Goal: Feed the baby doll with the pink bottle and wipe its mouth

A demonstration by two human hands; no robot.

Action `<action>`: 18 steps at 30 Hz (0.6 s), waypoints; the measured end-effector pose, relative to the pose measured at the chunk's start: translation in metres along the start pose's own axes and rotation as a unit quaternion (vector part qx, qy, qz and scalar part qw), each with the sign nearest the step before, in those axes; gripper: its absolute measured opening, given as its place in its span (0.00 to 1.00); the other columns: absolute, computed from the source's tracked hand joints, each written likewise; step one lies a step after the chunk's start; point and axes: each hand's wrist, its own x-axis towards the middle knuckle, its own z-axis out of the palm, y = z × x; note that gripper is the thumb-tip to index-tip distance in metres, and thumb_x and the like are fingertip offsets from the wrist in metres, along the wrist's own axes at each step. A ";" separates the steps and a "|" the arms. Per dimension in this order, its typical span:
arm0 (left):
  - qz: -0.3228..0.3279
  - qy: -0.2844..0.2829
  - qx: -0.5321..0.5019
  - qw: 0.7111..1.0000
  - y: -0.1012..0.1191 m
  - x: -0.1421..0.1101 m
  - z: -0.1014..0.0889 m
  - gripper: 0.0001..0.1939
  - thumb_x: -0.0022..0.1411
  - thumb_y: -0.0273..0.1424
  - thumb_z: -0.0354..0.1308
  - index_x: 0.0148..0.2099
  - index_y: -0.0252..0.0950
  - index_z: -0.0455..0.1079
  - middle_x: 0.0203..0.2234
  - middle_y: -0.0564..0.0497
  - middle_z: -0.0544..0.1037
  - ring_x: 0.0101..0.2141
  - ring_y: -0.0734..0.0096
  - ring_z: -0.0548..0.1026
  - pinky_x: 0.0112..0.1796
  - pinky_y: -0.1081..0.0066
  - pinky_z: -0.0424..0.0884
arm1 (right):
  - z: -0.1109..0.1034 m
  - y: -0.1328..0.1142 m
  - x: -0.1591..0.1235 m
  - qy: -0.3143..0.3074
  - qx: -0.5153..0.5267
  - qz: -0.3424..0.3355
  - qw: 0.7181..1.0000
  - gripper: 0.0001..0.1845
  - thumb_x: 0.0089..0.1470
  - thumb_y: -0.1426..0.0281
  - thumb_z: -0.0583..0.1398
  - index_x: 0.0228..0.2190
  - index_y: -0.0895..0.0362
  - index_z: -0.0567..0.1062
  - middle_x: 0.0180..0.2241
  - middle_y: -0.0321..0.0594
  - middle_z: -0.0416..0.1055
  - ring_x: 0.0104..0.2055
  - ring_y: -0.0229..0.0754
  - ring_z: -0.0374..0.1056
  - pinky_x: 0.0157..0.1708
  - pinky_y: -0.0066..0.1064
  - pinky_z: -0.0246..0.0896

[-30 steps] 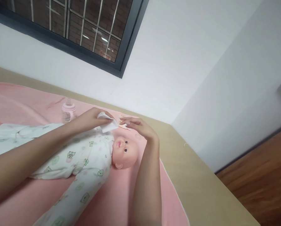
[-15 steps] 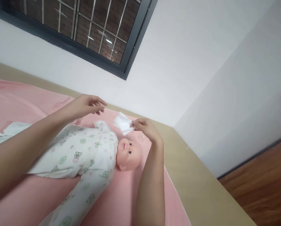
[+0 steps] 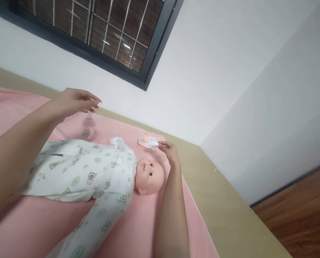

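Note:
A baby doll (image 3: 149, 175) lies on its back in white clothing (image 3: 95, 168) with green bear prints, its head pointing right. Just beyond the head, my right hand (image 3: 170, 152) pinches a white wipe (image 3: 154, 144) at the near end of a small printed packet (image 3: 145, 139). Whether the wipe is partly inside the packet, I cannot tell. My left hand (image 3: 78, 102) hovers empty at the upper left, its fingers stretched and slightly apart. Below it on the cloth rests a clear baby bottle (image 3: 88, 127) with a pinkish part.
A pink cloth (image 3: 133, 222) covers much of the light wooden tabletop (image 3: 219, 200). The table meets a white wall (image 3: 192, 79) with a dark-framed, barred window (image 3: 149, 61) above. At the lower right is a brown wood surface (image 3: 305, 215).
My left hand has moved left and up, uncovering the bottle. My right hand has shifted slightly right and down; less of the white wipe shows, and the printed packet is now visible.

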 end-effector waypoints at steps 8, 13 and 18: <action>-0.066 0.015 0.000 0.998 -0.034 0.024 0.000 0.20 0.58 0.36 0.56 0.49 0.29 0.68 0.35 0.49 0.72 0.35 0.68 0.71 0.48 0.61 0.66 | 0.001 0.029 -0.011 -0.144 0.013 0.170 0.975 0.16 0.36 0.65 0.67 0.29 0.60 0.79 0.33 0.42 0.76 0.36 0.40 0.71 0.45 0.34 0.64; -0.076 0.034 -0.011 0.996 -0.047 0.032 -0.005 0.18 0.53 0.34 0.60 0.46 0.35 0.72 0.34 0.50 0.74 0.35 0.68 0.72 0.42 0.67 0.68 | -0.008 0.026 -0.015 -0.140 -0.053 0.225 0.963 0.11 0.40 0.67 0.65 0.29 0.58 0.78 0.34 0.42 0.77 0.36 0.40 0.71 0.41 0.33 0.64; -0.071 0.030 0.080 0.994 -0.054 0.031 -0.007 0.22 0.54 0.39 0.58 0.50 0.35 0.69 0.41 0.48 0.73 0.34 0.65 0.70 0.35 0.68 0.67 | -0.019 0.018 -0.015 -0.117 -0.040 0.192 0.974 0.12 0.40 0.65 0.66 0.29 0.57 0.77 0.36 0.43 0.76 0.36 0.39 0.72 0.40 0.32 0.65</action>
